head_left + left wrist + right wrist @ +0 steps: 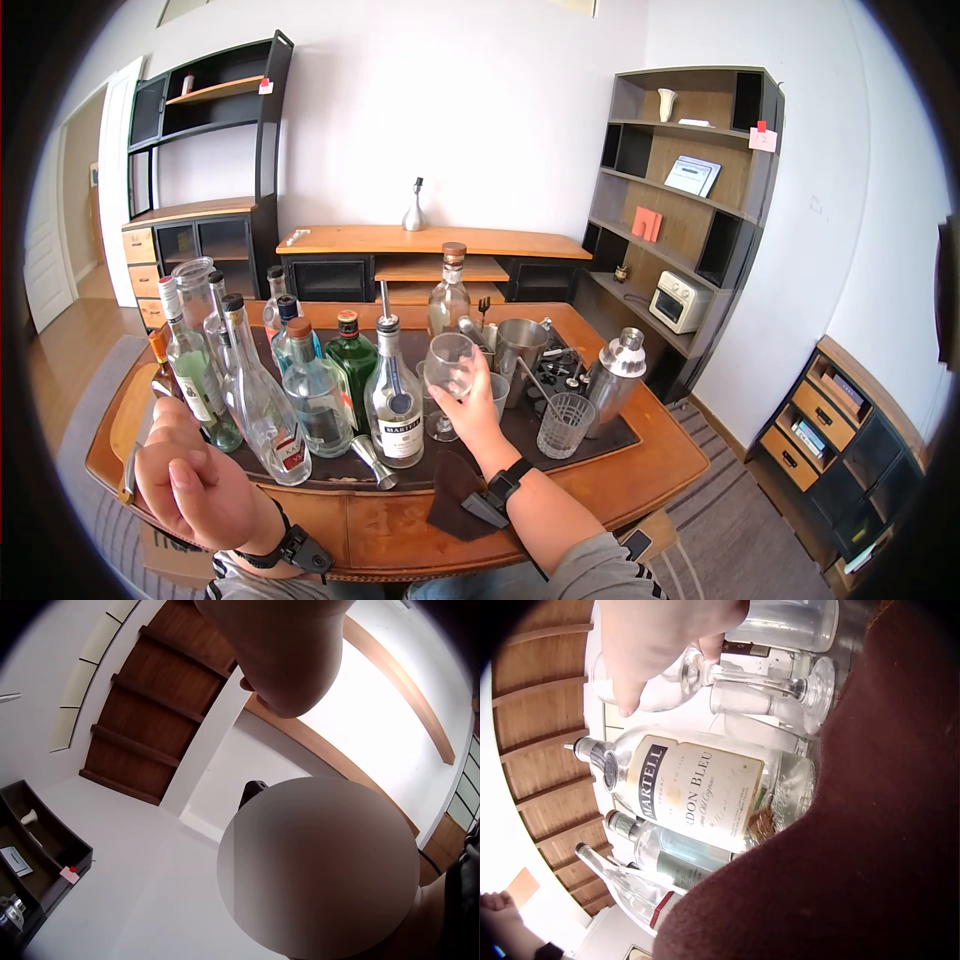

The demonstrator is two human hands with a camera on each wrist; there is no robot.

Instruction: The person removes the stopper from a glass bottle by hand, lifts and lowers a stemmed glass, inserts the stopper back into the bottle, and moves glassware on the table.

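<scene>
A clear stemmed wine glass (449,362) is in my right hand (473,404), whose fingers and thumb are curled round its bowl. In the right wrist view the stem (754,678) and round foot (822,696) show below the hand, the foot close to the dark mat. Directly to its left stands a Martell bottle (399,430) with a metal pourer. My left hand (200,475) is raised at the table's left front, fingers curled in, nothing visible in it. Behind that hand are a tall clear bottle (262,405) and a green-tinted bottle (196,385).
A metal jigger (374,463) lies at the mat's front edge. A cut-glass mixing glass (566,427) with a spoon, a metal shaker (614,375) and a metal tin (521,345) stand right. Several bottles, including a dark green one (352,360), crowd the left.
</scene>
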